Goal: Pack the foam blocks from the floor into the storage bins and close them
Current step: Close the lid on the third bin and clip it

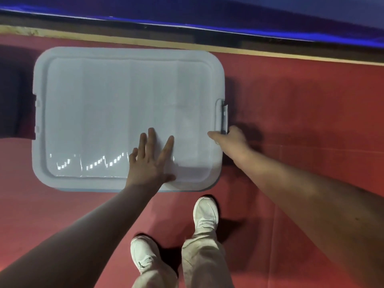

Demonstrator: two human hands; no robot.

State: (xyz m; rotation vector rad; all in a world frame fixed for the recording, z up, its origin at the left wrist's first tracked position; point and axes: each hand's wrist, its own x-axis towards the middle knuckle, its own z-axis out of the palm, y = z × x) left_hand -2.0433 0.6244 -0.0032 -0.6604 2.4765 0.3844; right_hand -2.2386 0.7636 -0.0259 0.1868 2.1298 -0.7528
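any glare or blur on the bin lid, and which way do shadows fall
Head view: broken white glare streaks on the lid, left of the left hand; whole frame slightly soft; right hand and shoes cast shadows rightward on the red floor.

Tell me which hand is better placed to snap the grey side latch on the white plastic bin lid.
Right: the right hand grips the grey side latch; the left hand lies flat on the white plastic bin lid, farther away.
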